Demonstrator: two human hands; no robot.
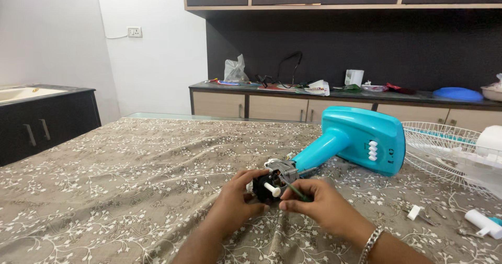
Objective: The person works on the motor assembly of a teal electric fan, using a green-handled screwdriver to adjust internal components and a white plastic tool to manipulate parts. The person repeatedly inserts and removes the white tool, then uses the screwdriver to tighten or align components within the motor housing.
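Nearest the viewer, two forearms reach onto a brown bedspread with a white floral print (104, 191). The left hand (238, 201) is curled around the near left side of a small black and grey fan motor with a white shaft (273, 183), gripping it. The right hand (319, 204), a silver chain bracelet (370, 243) at its wrist, is closed in a pinch on a thin green-handled screwdriver (297, 192), whose tip points into the motor. The motor sits at the near end of a turquoise plastic fan stand with four white buttons (355, 138), which lies on its side and extends to the far right. Near right lie a small white plastic clip (414, 212) and a white cylindrical part (481, 222); beyond them rests a white wire fan guard (444, 146). Farther back, a dark-topped sideboard with beige drawers (277, 107) carries a crumpled clear plastic bag (235, 70) at left, a white box-shaped container (354, 77) at centre and a blue oval lid (457, 93) at right. On the far left wall sits a white rectangular socket plate (134, 32).
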